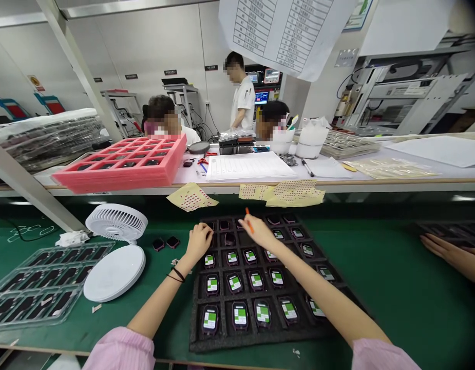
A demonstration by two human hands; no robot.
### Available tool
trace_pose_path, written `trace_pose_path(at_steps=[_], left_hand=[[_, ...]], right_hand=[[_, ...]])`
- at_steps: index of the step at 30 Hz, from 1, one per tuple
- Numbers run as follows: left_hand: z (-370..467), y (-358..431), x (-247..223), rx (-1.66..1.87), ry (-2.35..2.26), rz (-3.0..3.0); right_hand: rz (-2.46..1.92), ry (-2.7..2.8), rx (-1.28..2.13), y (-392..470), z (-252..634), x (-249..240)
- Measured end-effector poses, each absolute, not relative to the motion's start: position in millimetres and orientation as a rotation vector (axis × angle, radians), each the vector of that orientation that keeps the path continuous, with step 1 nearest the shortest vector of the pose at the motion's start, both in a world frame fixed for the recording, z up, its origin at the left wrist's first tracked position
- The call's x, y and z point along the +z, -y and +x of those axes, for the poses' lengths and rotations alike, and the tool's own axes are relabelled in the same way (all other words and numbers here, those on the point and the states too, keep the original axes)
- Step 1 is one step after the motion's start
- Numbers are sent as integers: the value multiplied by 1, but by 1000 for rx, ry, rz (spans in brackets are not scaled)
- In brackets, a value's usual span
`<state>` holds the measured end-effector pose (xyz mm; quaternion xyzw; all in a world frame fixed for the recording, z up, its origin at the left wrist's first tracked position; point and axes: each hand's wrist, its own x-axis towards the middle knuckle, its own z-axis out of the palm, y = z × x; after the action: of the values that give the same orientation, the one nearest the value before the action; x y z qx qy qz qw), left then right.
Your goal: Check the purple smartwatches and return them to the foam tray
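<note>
A black foam tray (pixel 256 341) lies in front of me with several square-faced watches in its compartments. Many watch screens, such as the one on the near watch (pixel 240 314), show green and white blocks, while those in the far row look dark. My left hand (pixel 200 242) is at the tray's far left corner, its fingers bent together over a compartment; whatever is between them is hidden. Over the far rows, my right hand (pixel 259 232) grips a thin orange stick-like tool (pixel 249 221), which points up and away. Two dark watches (pixel 172 241) lie on the green mat left of the tray.
A white fan (pixel 114 272) stands left, beside a clear tray of dark parts (pixel 33 311). Above the bench, a shelf (pixel 337 180) carries a pink foam tray (pixel 145 174) and papers; yellow sticker sheets (pixel 295 193) hang from its edge. A co-worker's hand (pixel 449 253) touches a dark tray at right.
</note>
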<state>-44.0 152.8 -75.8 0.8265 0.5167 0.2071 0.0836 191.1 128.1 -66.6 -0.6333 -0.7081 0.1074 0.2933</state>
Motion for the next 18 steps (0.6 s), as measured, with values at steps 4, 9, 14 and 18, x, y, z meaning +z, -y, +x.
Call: trace_pose_path(at_steps=[4, 9, 14, 18], left_hand=[[4, -145, -69, 526, -1283, 2623], [91, -138, -73, 336, -949, 2734], [153, -142, -78, 173, -966, 2711], [176, -152, -76, 76, -1063, 2638]], right_hand=[[-2026, 1706, 58, -111, 264, -61], [-2272, 1594, 12, -97, 318, -81], [-2248, 1559, 134, -97, 337, -99], [-2137, 1511, 266, -97, 351, -102]])
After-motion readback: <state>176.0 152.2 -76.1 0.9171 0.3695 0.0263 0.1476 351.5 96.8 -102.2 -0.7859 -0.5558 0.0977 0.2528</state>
